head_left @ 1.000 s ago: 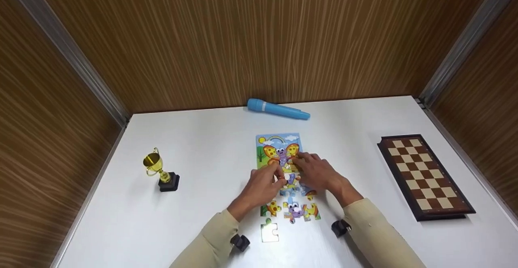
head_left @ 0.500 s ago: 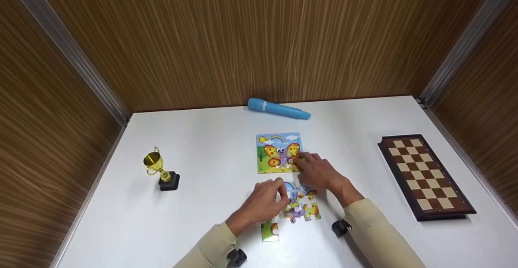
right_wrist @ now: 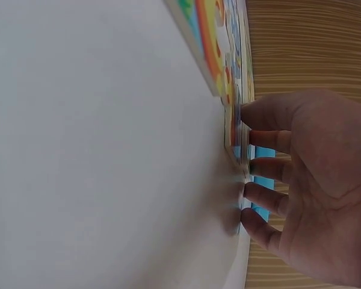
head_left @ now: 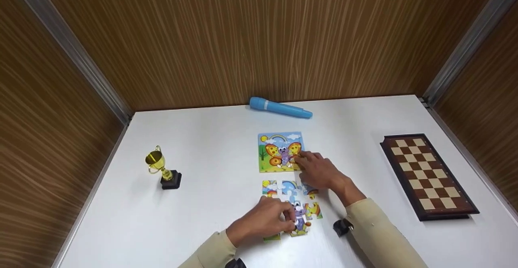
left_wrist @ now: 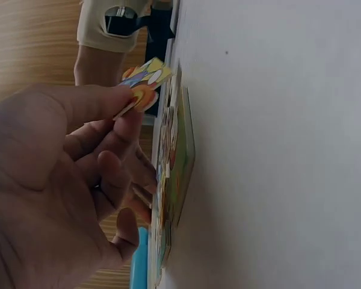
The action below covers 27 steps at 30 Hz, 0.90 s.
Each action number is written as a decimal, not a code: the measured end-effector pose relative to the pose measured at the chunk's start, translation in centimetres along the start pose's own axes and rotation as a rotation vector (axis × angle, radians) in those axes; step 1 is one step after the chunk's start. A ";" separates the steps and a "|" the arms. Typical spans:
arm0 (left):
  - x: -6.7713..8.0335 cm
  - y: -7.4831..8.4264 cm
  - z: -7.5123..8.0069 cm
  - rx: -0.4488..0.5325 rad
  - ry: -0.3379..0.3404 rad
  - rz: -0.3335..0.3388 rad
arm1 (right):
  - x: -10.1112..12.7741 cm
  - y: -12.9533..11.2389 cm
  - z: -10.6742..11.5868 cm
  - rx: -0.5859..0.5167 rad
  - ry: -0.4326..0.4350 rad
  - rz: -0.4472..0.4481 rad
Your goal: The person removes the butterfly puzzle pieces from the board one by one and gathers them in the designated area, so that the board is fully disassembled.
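Between thumb and fingers, my left hand (head_left: 265, 218) pinches a jigsaw piece (left_wrist: 147, 87) with purple, yellow and orange print. In the head view this piece is just above the lower middle of the loose pieces. My right hand (head_left: 321, 173) rests with its fingertips at the right edge of the square butterfly picture (head_left: 279, 150). Below that picture lie loose jigsaw pieces in rows: a sun piece (head_left: 268, 185), a rainbow piece (head_left: 289, 187) and a yellow wing piece (head_left: 313, 210) among them. A green piece (head_left: 272, 238) is partly covered by my left hand.
A blue toy microphone (head_left: 280, 108) lies at the back of the white table (head_left: 210, 146). At the left stands a small gold trophy cup (head_left: 164, 169) on a black base. A chessboard case (head_left: 429, 175) lies at the right. Wood-patterned panels (head_left: 259, 37) enclose the table.
My left hand has moved down from the butterfly picture's lower edge to the lower pieces. It now holds a piece over the lower middle. The right hand stays in place.
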State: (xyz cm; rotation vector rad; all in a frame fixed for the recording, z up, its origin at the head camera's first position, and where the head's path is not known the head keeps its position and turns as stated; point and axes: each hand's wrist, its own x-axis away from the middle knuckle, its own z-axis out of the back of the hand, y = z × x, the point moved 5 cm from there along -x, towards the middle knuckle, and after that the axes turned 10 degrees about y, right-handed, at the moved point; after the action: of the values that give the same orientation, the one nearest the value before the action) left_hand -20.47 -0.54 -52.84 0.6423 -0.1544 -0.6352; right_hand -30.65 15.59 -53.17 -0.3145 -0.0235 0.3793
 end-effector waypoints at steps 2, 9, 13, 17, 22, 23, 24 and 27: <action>0.0 0.1 -0.2 -0.040 -0.020 -0.014 | 0.0 0.0 0.1 0.003 0.005 0.003; -0.1 0.5 -0.3 -0.122 -0.022 -0.053 | 0.0 0.1 0.3 0.003 0.000 0.001; -0.2 0.4 -0.2 -0.145 -0.007 -0.055 | -0.1 0.1 0.3 0.008 0.001 0.018; -0.2 0.3 -0.1 -0.163 0.015 -0.057 | 0.0 0.2 0.3 0.016 0.005 0.025; -0.2 0.1 0.0 -0.156 0.027 -0.043 | 0.0 0.1 0.2 0.002 0.008 0.009; -0.2 0.1 0.0 -0.148 0.026 -0.037 | 0.0 0.1 0.2 -0.004 0.010 0.007; -0.3 0.0 0.1 -0.139 0.021 -0.027 | 0.0 0.1 0.1 -0.012 0.009 0.000; -0.4 -0.3 0.2 -0.118 0.024 -0.021 | 0.2 0.1 -0.1 -0.029 0.014 -0.005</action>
State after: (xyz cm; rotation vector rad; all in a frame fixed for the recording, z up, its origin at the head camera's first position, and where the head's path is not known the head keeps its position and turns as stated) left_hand -21.00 -0.54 -52.83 0.5377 -0.0870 -0.6514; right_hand -30.50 15.69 -53.29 -0.3459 -0.0159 0.3719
